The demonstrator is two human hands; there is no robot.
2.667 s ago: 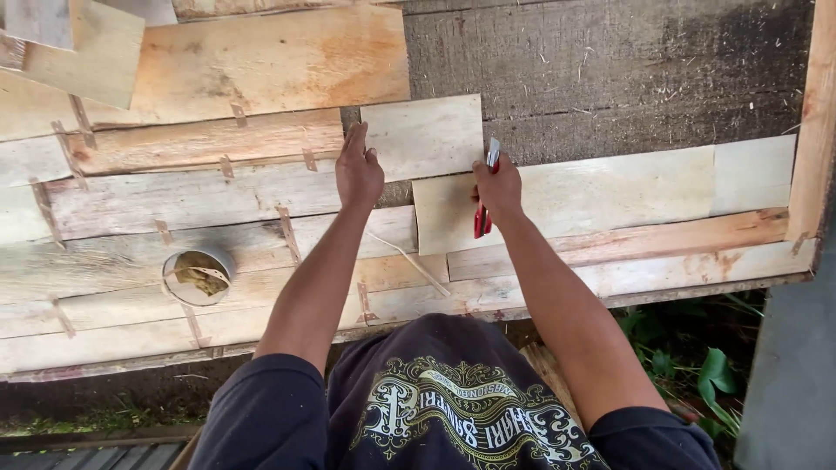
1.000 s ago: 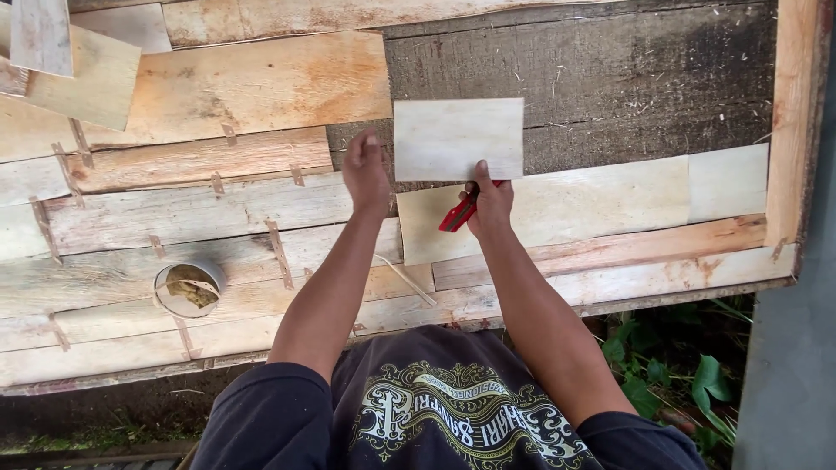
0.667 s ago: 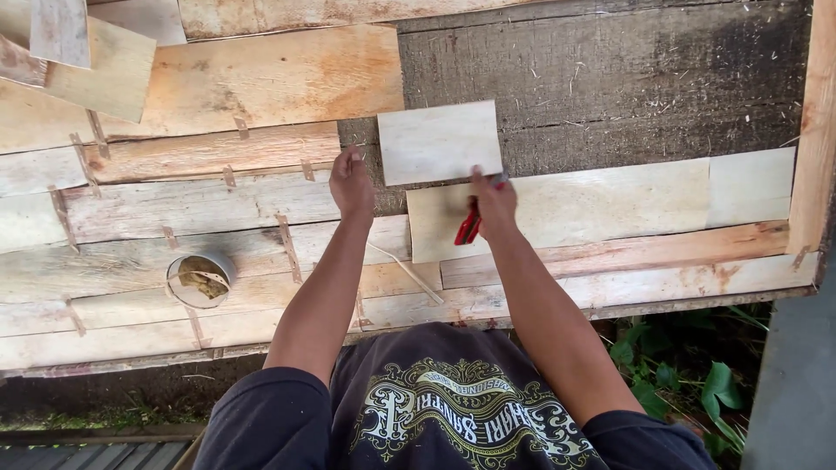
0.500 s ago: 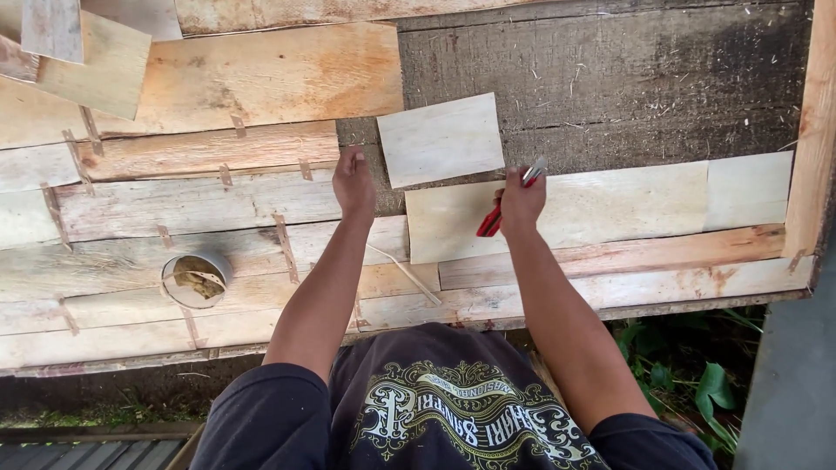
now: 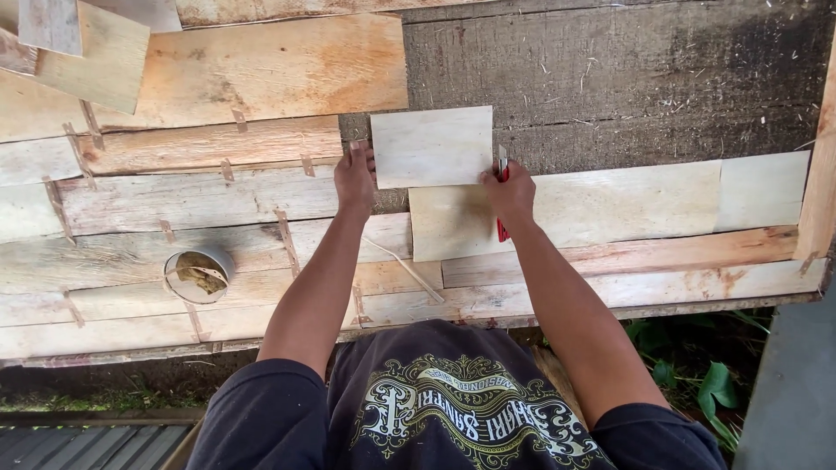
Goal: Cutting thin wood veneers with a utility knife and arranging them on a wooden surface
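Note:
A small pale rectangular veneer piece [image 5: 432,145] lies on the dark work surface [image 5: 644,78]. My left hand [image 5: 356,177] presses its fingertips on the piece's lower left corner. My right hand [image 5: 510,197] grips a red utility knife [image 5: 502,228] whose blade end stands at the piece's right edge. Just below lies a wider pale veneer sheet [image 5: 610,204], and my right hand rests over its upper left part.
Overlapping veneer strips joined with small tape tabs [image 5: 174,209] cover the left side. A round tin with sticky residue [image 5: 199,274] sits on them. A wooden frame edge [image 5: 816,174] runs along the right. Green plants [image 5: 697,383] show below the table edge.
The small veneer piece has been slid up onto the dark surface and straightened. My right hand with the knife swung out to the right, then came back to the piece's right edge.

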